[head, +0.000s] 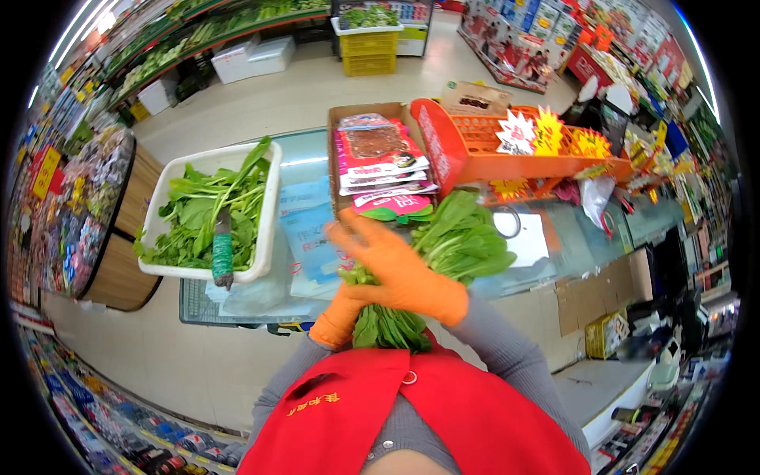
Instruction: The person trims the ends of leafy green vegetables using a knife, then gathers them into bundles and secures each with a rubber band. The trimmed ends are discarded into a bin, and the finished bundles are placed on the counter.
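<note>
Both hands wear orange gloves. Close to my body, my left hand (341, 309) is closed on a bunch of leafy greens (389, 326), whose leaves hang down against the red apron and whose stem ends show above the hand. My right hand (395, 267) lies across that bunch near the stems, its slightly blurred fingers spread; whether it grips anything is unclear. Another pile of leafy greens (466, 237) rests on the glass counter (309, 148) just beyond my right hand. At the left, a white plastic tub (273, 208) holds more greens and a knife with a green-wrapped handle (222, 255).
A cardboard box (335, 142) of packaged food stands at the counter's far side, beside an orange plastic rack (534, 166) with price tags. Plastic bags (309, 231) lie between tub and hands. A dark ring (509, 222) and white paper (531, 240) lie right of the greens.
</note>
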`<action>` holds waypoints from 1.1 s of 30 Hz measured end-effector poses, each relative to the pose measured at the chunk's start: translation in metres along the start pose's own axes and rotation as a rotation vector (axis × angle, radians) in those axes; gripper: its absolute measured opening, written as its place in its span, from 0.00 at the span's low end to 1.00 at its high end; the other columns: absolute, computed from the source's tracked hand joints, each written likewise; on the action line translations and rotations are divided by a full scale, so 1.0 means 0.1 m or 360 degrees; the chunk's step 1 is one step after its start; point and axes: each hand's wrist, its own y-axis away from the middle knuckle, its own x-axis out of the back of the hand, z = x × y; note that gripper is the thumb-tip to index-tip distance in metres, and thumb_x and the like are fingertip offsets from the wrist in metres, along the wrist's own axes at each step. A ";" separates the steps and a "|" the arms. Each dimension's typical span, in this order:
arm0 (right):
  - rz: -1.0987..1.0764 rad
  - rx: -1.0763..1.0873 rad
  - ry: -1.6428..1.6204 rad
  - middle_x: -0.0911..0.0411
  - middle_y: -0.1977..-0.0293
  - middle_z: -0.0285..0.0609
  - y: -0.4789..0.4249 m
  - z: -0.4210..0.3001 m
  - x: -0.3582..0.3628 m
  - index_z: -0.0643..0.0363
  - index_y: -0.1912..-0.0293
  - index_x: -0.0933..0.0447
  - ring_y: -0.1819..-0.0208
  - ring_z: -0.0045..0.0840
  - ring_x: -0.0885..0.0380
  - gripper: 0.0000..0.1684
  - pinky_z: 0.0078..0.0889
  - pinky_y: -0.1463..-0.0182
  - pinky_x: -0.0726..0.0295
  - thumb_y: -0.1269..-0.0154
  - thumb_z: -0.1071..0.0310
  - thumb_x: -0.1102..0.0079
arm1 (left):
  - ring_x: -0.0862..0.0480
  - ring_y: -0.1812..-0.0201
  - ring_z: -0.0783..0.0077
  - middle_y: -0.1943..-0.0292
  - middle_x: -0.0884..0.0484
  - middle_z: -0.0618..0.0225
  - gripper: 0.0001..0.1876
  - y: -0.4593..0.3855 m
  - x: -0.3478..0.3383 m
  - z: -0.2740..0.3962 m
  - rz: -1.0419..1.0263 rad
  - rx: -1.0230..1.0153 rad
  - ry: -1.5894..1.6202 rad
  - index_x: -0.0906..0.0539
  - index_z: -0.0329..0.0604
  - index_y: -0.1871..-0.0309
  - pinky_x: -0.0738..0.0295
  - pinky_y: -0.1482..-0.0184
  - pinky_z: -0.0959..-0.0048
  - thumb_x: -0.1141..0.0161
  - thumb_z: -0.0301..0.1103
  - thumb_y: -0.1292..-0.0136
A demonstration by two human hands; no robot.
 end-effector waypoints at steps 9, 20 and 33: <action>0.0291 0.0038 -0.0485 0.19 0.60 0.52 0.09 0.14 -0.42 0.57 0.45 0.22 0.53 0.48 0.20 0.20 0.49 0.47 0.21 0.32 0.58 0.41 | 0.17 0.54 0.66 0.54 0.16 0.64 0.27 0.19 -0.02 0.06 -0.0110 0.0183 0.0263 0.28 0.35 0.35 0.21 0.45 0.66 0.36 0.28 0.37; -0.0234 -0.0032 0.0900 0.20 0.62 0.42 0.72 1.18 0.40 0.54 0.52 0.18 0.51 0.39 0.22 0.17 0.43 0.46 0.25 0.41 0.73 0.43 | 0.19 0.55 0.66 0.60 0.19 0.64 0.24 0.15 0.22 0.11 0.0427 -0.0099 0.0647 0.29 0.33 0.35 0.22 0.45 0.65 0.40 0.27 0.34; -0.0185 -0.0296 0.1027 0.26 0.69 0.43 0.53 0.43 0.61 0.54 0.41 0.24 0.61 0.40 0.23 0.24 0.44 0.55 0.24 0.39 0.69 0.40 | 0.17 0.52 0.66 0.55 0.18 0.64 0.24 0.09 -0.12 -0.01 0.0626 -0.0155 0.0385 0.27 0.38 0.36 0.19 0.50 0.65 0.36 0.29 0.35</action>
